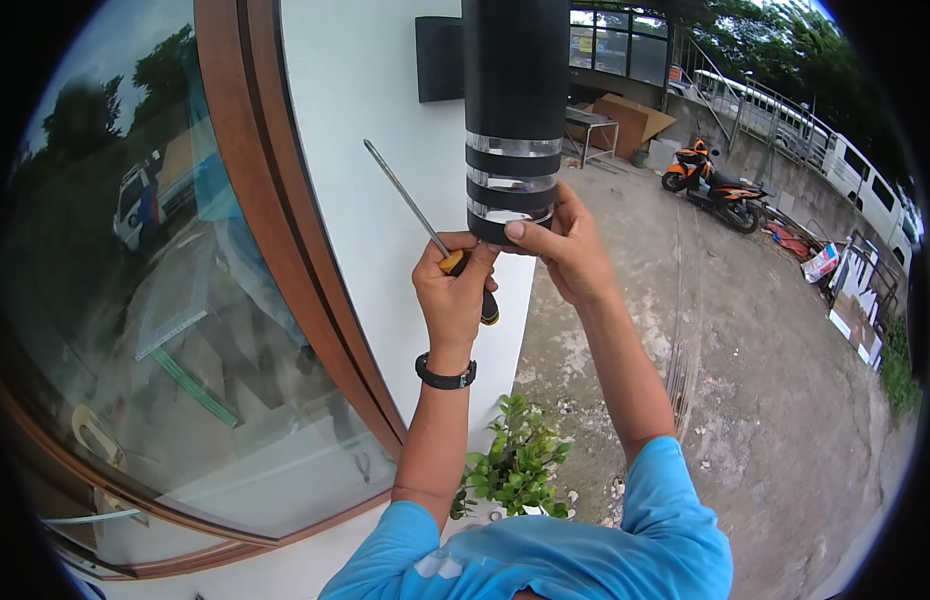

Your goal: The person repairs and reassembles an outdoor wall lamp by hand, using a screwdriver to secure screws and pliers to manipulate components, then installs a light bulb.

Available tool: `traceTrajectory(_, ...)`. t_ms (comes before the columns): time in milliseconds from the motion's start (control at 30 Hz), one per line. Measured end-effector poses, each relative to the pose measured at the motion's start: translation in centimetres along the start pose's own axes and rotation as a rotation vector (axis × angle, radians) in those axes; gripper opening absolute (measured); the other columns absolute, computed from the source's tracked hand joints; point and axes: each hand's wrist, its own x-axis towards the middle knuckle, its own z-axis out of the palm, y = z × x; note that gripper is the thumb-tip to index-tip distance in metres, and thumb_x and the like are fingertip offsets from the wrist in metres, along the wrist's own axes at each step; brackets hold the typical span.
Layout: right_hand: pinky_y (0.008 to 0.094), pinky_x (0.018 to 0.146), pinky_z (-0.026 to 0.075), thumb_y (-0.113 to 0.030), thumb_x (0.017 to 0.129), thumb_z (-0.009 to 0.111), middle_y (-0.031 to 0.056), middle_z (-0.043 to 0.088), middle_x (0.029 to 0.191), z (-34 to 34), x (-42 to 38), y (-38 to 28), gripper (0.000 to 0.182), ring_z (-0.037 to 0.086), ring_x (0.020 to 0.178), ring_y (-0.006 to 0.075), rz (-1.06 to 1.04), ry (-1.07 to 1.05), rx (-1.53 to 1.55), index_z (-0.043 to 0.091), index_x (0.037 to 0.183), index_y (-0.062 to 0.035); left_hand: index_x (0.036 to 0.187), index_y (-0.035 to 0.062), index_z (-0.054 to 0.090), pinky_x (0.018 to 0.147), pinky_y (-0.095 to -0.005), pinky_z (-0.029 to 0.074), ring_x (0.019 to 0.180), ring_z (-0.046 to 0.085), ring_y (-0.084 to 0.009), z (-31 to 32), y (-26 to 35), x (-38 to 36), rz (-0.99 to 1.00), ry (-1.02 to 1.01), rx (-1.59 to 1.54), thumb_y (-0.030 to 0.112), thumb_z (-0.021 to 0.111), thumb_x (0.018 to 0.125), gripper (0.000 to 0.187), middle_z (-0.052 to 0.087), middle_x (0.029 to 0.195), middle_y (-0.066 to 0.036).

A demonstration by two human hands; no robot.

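A black cylindrical wall lamp with clear bands near its lower end stands upright in front of the white wall. My right hand grips its lower rim, thumb in front and fingers behind on the right side. Just below the rim is my left hand, closed round a screwdriver with a yellow and black handle; the shaft points up and left, away from the lamp. My left fingertips are close to the lamp's bottom edge, and whether they touch it or hold something small there is hidden.
A brown-framed window fills the left side. A black box is on the wall behind the lamp. Below my hands grows a leafy plant. Farther off on the concrete ground are an orange motorbike, a metal table and stacked boards.
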Motion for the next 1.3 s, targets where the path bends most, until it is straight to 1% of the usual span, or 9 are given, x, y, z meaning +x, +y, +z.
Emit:
traceTrajectory(333, 0.0369, 0.084, 0.064, -0.016, 0.075, 0.09, 0.017, 0.064, 0.119, 0.1, 0.2, 0.6, 0.081, 0.07, 0.104, 0.0235, -0.002, 0.052, 0.023, 0.044, 0.138, 0.0067, 0.1, 0.0018, 0.065, 0.051, -0.0226, 0.048, 0.056, 0.059, -0.0095, -0.3, 0.7, 0.0, -0.093, 0.0, 0.004, 0.012, 0.075, 0.095, 0.015, 0.064, 0.073, -0.003)
traceTrajectory(867, 0.0364, 0.081, 0.064, -0.019, 0.079, 0.088, 0.0168, 0.064, 0.118, 0.5, 0.3, 0.7, 0.074, 0.07, 0.102, 0.0224, -0.025, 0.066, -0.007, 0.047, 0.134, 0.0077, 0.098, 0.001, 0.066, 0.051, -0.0222, 0.048, 0.057, 0.059, -0.0078, -0.3, 0.4, 0.3, -0.002, -0.014, 0.068, 0.015, 0.075, 0.096, 0.017, 0.063, 0.07, -0.001)
traceTrajectory(967, 0.0366, 0.081, 0.065, -0.019, 0.08, 0.087, 0.0168, 0.064, 0.119, 0.5, 0.2, 0.8, 0.073, 0.07, 0.103, 0.0227, -0.019, 0.074, -0.007, 0.046, 0.135, 0.0073, 0.102, 0.0032, 0.06, 0.054, -0.0229, 0.05, 0.06, 0.057, -0.0078, -0.4, 1.6, 0.0, -0.047, -0.055, 0.104, 0.013, 0.068, 0.099, 0.013, 0.06, 0.075, -0.002)
traceTrajectory(1033, 0.0369, 0.081, 0.065, -0.018, 0.08, 0.086, 0.0166, 0.064, 0.12, 0.5, 0.2, 0.9, 0.072, 0.07, 0.103, 0.0231, -0.014, 0.075, -0.013, 0.046, 0.135, 0.0066, 0.11, 0.0059, 0.051, 0.058, -0.0236, 0.051, 0.065, 0.054, -0.0084, -2.9, 0.6, -1.8, -0.006, -0.125, -0.037, 0.007, 0.058, 0.1, 0.013, 0.056, 0.086, -0.003)
traceTrajectory(1067, 0.037, 0.081, 0.065, -0.018, 0.081, 0.086, 0.0163, 0.063, 0.12, 0.5, 0.2, 0.9, 0.072, 0.071, 0.103, 0.0234, -0.015, 0.071, -0.013, 0.046, 0.135, 0.0061, 0.117, 0.0084, 0.042, 0.062, -0.0252, 0.053, 0.071, 0.054, -0.0094, -4.4, 0.0, -3.5, -0.043, -0.161, -0.05, 0.004, 0.052, 0.099, 0.022, 0.051, 0.096, -0.005)
traceTrajectory(1133, 0.0365, 0.08, 0.066, -0.018, 0.082, 0.083, 0.0151, 0.065, 0.12, 0.4, 0.3, 1.1, 0.066, 0.072, 0.102, 0.0233, -0.014, 0.066, -0.017, 0.048, 0.134, 0.0036, 0.129, 0.0095, 0.039, 0.063, -0.0277, 0.057, 0.076, 0.056, -0.0097, -6.9, -2.4, -8.3, -0.08, -0.249, -0.074, 0.011, 0.05, 0.107, 0.025, 0.05, 0.101, -0.007)
traceTrajectory(1167, 0.0362, 0.08, 0.066, -0.018, 0.083, 0.083, 0.0149, 0.065, 0.12, 0.4, 0.3, 1.1, 0.064, 0.072, 0.101, 0.023, -0.026, 0.06, -0.01, 0.049, 0.133, 0.0032, 0.141, 0.007, 0.041, 0.061, -0.0255, 0.053, 0.072, 0.056, -0.0076, -7.4, -3.4, -11.2, -0.164, -0.178, -0.039, 0.021, 0.051, 0.11, 0.036, 0.054, 0.094, -0.005)
traceTrajectory(1233, 0.0355, 0.08, 0.066, -0.019, 0.084, 0.082, 0.0144, 0.067, 0.119, 0.5, 0.3, 1.0, 0.06, 0.072, 0.101, 0.0224, -0.025, 0.052, -0.027, 0.051, 0.132, 0.0024, 0.149, 0.0054, 0.043, 0.059, -0.0235, 0.048, 0.065, 0.054, -0.0055, -10.8, -5.7, -14.8, -0.267, -0.349, 0.274, 0.026, 0.054, 0.109, 0.046, 0.056, 0.084, 0.0)
traceTrajectory(1300, 0.0353, 0.08, 0.066, -0.018, 0.087, 0.079, 0.0148, 0.069, 0.117, 0.6, 0.3, 1.2, 0.054, 0.073, 0.1, 0.0221, -0.044, 0.053, -0.041, 0.053, 0.13, 0.002, 0.146, 0.0041, 0.051, 0.057, -0.0227, 0.044, 0.06, 0.049, -0.0053, -10.7, -7.0, -14.7, -0.158, -0.292, 0.251, 0.029, 0.057, 0.108, 0.045, 0.055, 0.076, 0.002)
